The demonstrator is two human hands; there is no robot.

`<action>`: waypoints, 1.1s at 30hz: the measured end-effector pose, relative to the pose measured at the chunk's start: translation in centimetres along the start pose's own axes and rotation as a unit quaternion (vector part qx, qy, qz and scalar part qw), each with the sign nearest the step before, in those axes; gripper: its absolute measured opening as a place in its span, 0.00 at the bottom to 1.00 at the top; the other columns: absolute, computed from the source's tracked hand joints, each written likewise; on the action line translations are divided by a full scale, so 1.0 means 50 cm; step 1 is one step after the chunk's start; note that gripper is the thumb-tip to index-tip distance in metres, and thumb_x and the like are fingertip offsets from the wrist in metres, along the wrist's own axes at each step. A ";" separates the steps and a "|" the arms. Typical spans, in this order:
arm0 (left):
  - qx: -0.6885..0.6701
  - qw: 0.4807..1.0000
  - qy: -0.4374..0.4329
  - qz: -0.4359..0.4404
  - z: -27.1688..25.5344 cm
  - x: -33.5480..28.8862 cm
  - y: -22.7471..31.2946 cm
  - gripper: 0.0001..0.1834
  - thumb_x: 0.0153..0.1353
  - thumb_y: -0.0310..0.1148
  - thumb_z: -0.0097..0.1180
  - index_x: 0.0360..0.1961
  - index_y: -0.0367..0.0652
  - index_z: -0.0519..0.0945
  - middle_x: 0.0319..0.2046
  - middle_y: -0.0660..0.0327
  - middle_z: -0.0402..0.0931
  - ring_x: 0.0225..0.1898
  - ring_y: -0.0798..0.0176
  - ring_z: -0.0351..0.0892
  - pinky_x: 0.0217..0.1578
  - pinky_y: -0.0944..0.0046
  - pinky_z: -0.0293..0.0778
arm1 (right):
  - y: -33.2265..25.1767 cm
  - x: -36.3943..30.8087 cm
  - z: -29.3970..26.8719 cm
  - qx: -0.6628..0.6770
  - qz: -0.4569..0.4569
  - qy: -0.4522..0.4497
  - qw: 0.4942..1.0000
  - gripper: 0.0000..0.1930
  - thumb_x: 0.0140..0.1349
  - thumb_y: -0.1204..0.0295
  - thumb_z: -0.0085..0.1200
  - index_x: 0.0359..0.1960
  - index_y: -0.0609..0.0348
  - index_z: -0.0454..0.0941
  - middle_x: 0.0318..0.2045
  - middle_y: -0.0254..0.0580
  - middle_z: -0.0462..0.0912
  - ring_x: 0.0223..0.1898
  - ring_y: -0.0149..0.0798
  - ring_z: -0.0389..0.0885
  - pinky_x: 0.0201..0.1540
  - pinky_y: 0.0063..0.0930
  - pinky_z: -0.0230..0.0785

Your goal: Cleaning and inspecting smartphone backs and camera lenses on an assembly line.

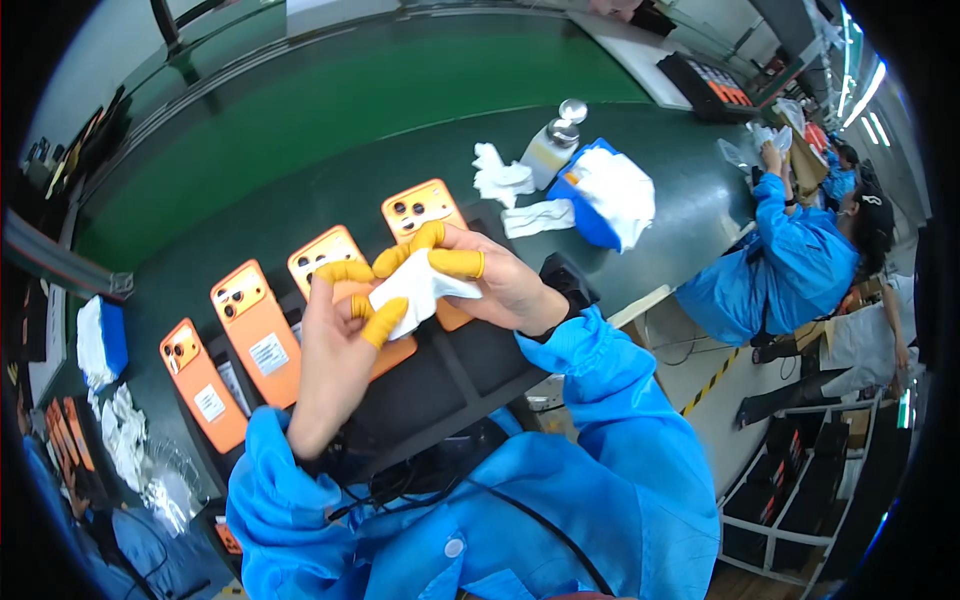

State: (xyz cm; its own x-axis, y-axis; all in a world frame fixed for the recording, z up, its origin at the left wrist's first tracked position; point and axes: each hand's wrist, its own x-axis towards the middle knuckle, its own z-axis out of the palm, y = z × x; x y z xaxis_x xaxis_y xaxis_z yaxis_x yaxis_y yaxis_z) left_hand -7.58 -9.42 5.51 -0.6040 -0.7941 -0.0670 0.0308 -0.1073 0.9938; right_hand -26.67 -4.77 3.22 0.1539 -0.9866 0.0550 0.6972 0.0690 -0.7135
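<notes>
Pinching a white cloth (425, 290) above the black tray (425, 400), and both hands are on it! The left hand (335, 340) has thumb and fingers closed at its lower left; the right hand (500, 280) grips the upper part, yellow finger covers (383, 322) all along. It looks light, soft and limp, with little to break; the edges seem the best hold, finger and thumb on each side. Rumpled like that, it has no clear front, but its longer spread runs roughly left to right, a loose point out toward the right. Touching a phone below? Can't tell!

Now the four orange phones (258, 320), lined up along the tray's far edge, camera ends away from the wearer, long axes leaning leftward at the top. They look stiff, smooth, perhaps slippery: long sides, please, clear of the lenses. Farther out, toward the tabletop's (690, 150) right edge, a blue bin (595, 228) and, just beyond, a bottle (548, 155).
</notes>
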 end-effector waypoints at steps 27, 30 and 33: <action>0.484 0.797 -0.307 0.192 0.034 -0.155 0.022 0.16 0.58 0.35 0.57 0.44 0.37 0.78 0.31 0.57 0.72 0.35 0.57 0.72 0.35 0.62 0.69 | -0.239 -0.068 -0.167 -0.887 -0.305 0.258 0.229 0.13 0.44 0.82 0.54 0.35 0.60 0.82 0.36 0.47 0.77 0.38 0.48 0.74 0.39 0.35 0.70; 0.511 0.788 -0.271 0.211 0.051 -0.132 0.015 0.16 0.58 0.36 0.57 0.44 0.38 0.78 0.36 0.55 0.73 0.45 0.55 0.71 0.43 0.59 0.66 | -0.151 -0.062 -0.144 -0.861 -0.332 0.208 0.324 0.14 0.44 0.80 0.56 0.36 0.60 0.82 0.41 0.49 0.78 0.41 0.48 0.76 0.39 0.35 0.70; 0.573 0.737 -0.244 0.263 0.060 -0.122 -0.018 0.17 0.58 0.39 0.56 0.44 0.39 0.78 0.43 0.53 0.73 0.54 0.52 0.66 0.50 0.53 0.60 | -0.066 -0.042 -0.074 -0.846 -0.331 0.053 0.415 0.14 0.44 0.76 0.58 0.36 0.60 0.82 0.42 0.48 0.78 0.42 0.46 0.77 0.38 0.35 0.70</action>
State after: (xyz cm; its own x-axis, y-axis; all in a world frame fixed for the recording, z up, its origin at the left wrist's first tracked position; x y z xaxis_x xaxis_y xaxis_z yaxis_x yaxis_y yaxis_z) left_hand -6.31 -2.71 5.31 -0.9716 -0.2058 0.1168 -0.1606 0.9361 0.3130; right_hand -31.89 -3.47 2.89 0.2266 -0.7128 0.6638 -0.9406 -0.3370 -0.0408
